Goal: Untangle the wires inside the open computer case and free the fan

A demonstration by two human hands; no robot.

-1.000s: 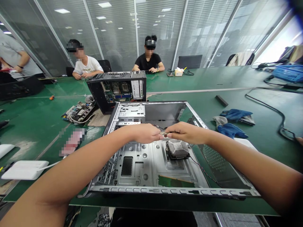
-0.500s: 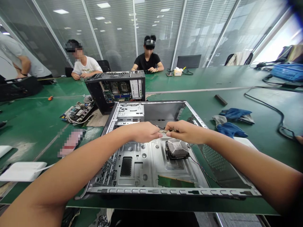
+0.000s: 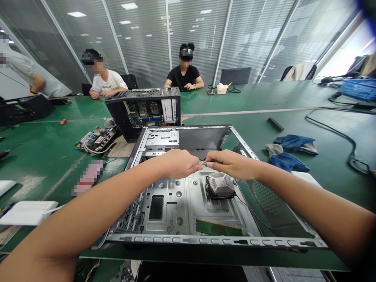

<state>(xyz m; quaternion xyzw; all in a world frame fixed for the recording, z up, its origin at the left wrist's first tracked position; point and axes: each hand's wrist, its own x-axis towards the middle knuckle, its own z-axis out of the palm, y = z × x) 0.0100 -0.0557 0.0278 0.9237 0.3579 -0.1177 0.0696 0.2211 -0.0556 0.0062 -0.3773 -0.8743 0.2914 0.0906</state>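
Twisted cable [image 3: 202, 163] held crosswise above open case [image 3: 188, 203]

The twisted cable runs left to right, roughly parallel to the near edge of the desk [image 3: 235, 103], between the two hands. Fingers of the left hand [image 3: 182, 163] and right hand [image 3: 229, 163] pinch it from either side. A heat sink [image 3: 221, 185] and green board [image 3: 217, 227] lie inside the case; beyond it, an upright tower [image 3: 152, 109] hides part of the desk.

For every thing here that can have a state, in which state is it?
Cable: twisted, gripped on both sides
Left hand: closed on the cable
Right hand: closed on the cable
Front case: lying flat, open
Rear case: upright, side open
Heatsink: inside the front case
Gloves: crumpled, not worn
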